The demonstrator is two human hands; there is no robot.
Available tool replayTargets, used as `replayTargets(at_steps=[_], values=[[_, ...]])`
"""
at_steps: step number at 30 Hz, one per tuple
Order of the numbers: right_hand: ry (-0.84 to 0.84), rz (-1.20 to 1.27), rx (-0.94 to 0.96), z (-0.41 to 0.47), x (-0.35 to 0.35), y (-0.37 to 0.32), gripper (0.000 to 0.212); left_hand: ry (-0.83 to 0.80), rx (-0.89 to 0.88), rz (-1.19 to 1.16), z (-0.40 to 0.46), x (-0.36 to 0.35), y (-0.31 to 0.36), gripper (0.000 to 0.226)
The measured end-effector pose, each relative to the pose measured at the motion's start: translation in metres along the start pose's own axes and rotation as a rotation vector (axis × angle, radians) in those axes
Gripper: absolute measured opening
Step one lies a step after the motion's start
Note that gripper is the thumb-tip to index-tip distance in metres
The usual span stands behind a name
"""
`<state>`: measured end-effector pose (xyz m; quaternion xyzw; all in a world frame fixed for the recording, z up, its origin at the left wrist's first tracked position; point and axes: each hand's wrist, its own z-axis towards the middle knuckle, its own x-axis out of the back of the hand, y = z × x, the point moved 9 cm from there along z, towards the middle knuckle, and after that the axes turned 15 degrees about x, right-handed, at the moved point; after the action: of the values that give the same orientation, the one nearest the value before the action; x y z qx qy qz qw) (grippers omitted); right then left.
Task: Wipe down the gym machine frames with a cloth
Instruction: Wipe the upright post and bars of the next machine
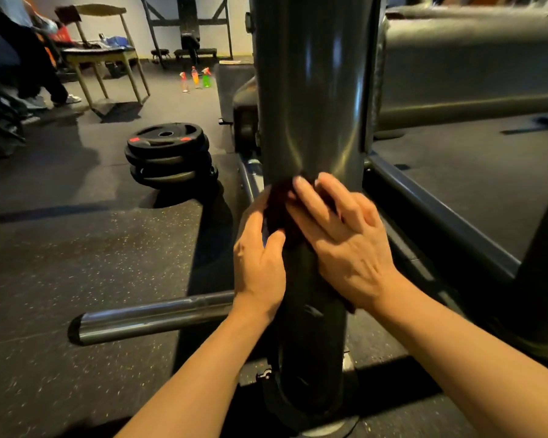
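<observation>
A thick dark grey upright post (314, 90) of the gym machine fills the middle of the head view. A dark cloth (280, 213) lies against the post at mid height, mostly hidden by my hands. My left hand (260, 263) wraps the post's left side, thumb and fingers curled round the cloth. My right hand (342, 241) lies flat over the cloth on the post's front, its fingers straight and pressing.
A chrome bar (152, 317) sticks out to the left from the post near the floor. Stacked black weight plates (170, 153) sit on the rubber floor at left. Three spray bottles (196, 78) stand further back. A person sits beside a wooden chair (105, 55) at far left. Frame rails (440, 213) run right.
</observation>
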<state>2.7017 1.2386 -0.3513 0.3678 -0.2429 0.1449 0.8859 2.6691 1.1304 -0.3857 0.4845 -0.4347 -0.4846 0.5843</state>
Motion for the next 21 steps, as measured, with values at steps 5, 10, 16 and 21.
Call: replayTargets(at_steps=[5, 10, 16, 21], values=[[0.106, -0.045, -0.188, 0.050, 0.017, 0.048, 0.047, 0.059, 0.040, -0.058, -0.002, 0.002, 0.012, 0.049], [-0.077, 0.081, 0.102, -0.026, -0.022, -0.034, 0.043, 0.211, -0.044, 0.182, -0.012, 0.007, 0.002, 0.035], [0.164, 0.304, -0.385, -0.090, -0.007, -0.022, 0.025, 0.120, -0.390, 0.581, -0.041, -0.021, 0.007, 0.058], [0.271, 0.507, -0.670, -0.076, -0.017, 0.016, 0.055, 0.077, -0.457, 0.757, -0.047, -0.038, -0.007, 0.075]])
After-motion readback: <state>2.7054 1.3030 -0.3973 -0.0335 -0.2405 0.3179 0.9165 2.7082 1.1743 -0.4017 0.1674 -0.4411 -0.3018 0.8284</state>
